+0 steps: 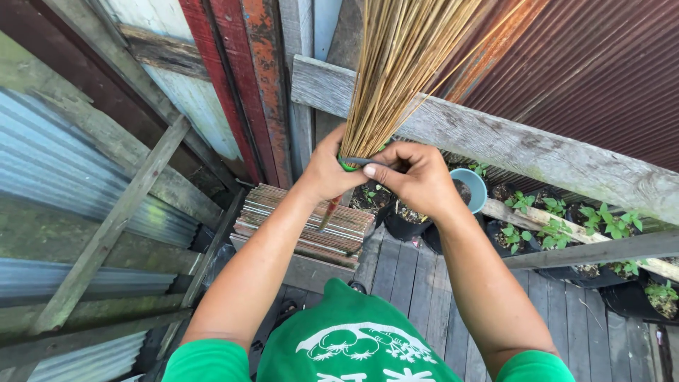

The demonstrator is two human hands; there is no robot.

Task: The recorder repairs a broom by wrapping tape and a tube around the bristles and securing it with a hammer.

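**Mia:** What are the hands holding?

**Ben:** The left hand (327, 170) is closed tight around the bundle of thin, dry, yellow-brown sticks (396, 67), right at the bottom where they all come together. The right hand (417, 177) is curled shut too. Its fingers pinch the green band (348, 165) that goes around the sticks.

**Mia:** Where is the bundle?

**Ben:** Up in front of the person's chest. The sticks fan out and point up, past the grey wooden beam (509, 145) and the rusty wavy metal wall (601, 71).

**Mia:** What step is this?

**Ben:** I think the band is being fixed around the sticks. The next bit needs a steady squeeze from the left hand so no stick slips, while the right hand pulls the band snug.

**Mia:** What else is there?

**Ben:** Below the hands sit a stack of flat boards (304, 223), black pots with green plants (566, 226), and a wooden plank floor (403, 272).
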